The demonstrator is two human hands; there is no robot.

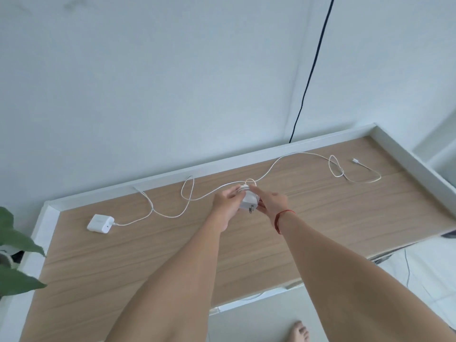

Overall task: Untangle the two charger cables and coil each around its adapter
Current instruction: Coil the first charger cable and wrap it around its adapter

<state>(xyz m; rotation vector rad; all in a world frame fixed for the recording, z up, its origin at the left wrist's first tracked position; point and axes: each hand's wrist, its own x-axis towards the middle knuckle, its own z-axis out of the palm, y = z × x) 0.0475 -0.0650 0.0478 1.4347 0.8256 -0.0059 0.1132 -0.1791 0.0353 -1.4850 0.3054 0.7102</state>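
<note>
Over the middle of the wooden table (pixel 148 255), my left hand (pixel 225 201) grips a white adapter (pixel 248 203) with metal prongs pointing down. My right hand (pixel 272 202) pinches its white cable, which forms a small loop (pixel 250 181) on top of the adapter. That cable (pixel 303 153) trails right across the table to a small knot-like loop and a free plug end (pixel 355 160). A second white adapter (pixel 100 223) lies flat at the left; its cable (pixel 170 215) runs right in loose curves, makes a loop, and passes toward my hands.
A white raised rim (pixel 222 164) borders the table's back and sides. A black cord (pixel 311 77) hangs down the wall behind it. Green plant leaves (pixel 14 243) stand at the left edge. A bare foot (pixel 298 333) shows on the tiled floor below.
</note>
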